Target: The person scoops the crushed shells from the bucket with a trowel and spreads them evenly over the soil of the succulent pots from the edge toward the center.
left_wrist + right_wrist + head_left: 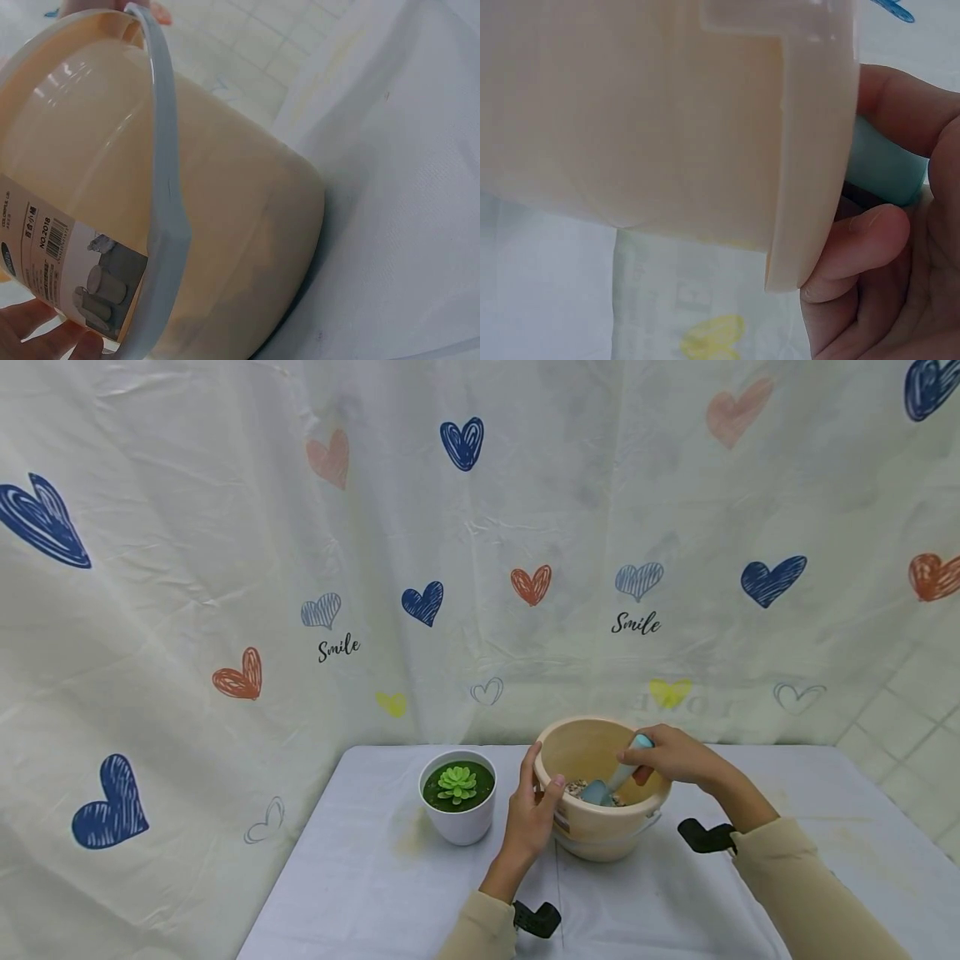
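Note:
A cream plastic bucket (603, 827) stands on the white-covered table, with a grey carrying handle (166, 180) hanging down its side and a printed label (79, 262). My left hand (531, 814) grips the bucket's left side, thumb at the rim; its fingertips (56, 334) show beside the label. My right hand (671, 756) holds a small blue shovel (622, 772) by its handle, over the bucket's right rim. The shovel's blade reaches down to a speckled, grainy mix (576, 787) at the bottom. The right wrist view shows the blue handle end (889, 161) within the curled fingers.
Left of the bucket stands a white pot (461, 827) with a green succulent (457, 783) in it. A white curtain (562, 527) printed with hearts hangs behind the table (352, 893). Pale wall tiles (907, 718) show at the far right.

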Motion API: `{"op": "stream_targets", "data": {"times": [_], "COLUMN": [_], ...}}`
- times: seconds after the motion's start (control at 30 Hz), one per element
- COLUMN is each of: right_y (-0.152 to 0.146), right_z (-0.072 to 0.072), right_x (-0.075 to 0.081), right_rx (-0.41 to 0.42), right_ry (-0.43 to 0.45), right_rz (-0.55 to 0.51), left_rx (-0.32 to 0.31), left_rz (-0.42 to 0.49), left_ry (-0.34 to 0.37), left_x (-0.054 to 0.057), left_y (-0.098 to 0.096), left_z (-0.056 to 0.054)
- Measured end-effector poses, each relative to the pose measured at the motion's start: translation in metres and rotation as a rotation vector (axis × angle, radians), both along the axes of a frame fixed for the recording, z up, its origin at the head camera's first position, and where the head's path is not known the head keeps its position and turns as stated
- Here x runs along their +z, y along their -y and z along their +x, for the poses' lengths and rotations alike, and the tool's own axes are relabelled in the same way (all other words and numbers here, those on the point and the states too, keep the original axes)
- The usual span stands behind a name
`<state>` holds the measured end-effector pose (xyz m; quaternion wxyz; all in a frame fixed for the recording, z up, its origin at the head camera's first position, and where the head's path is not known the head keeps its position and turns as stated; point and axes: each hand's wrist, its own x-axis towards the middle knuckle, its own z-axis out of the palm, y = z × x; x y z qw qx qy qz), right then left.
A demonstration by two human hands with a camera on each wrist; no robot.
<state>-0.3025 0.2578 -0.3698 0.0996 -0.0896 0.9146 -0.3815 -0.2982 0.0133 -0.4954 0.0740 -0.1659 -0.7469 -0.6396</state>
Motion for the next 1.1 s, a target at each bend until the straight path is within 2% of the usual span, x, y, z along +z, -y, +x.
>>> {"op": "stream_targets", "data": {"times": [0.57, 1.1], "right_y": [-0.004, -0.010], "right_z": [-0.005, -0.004], "right_x": [-0.005, -0.003], "right_rx": [0.001, 0.004], "right_ry": [0.024, 0.062], "right_rz": [-0.021, -0.126], "left_rx": [-0.003, -0.012], "left_rz": [0.029, 0.044], "left_ry": [-0.035, -0.027], "left_x": [-0.003, -0.005], "left_y": [-0.001, -0.001], "left_z": [-0.003, -0.005]}}
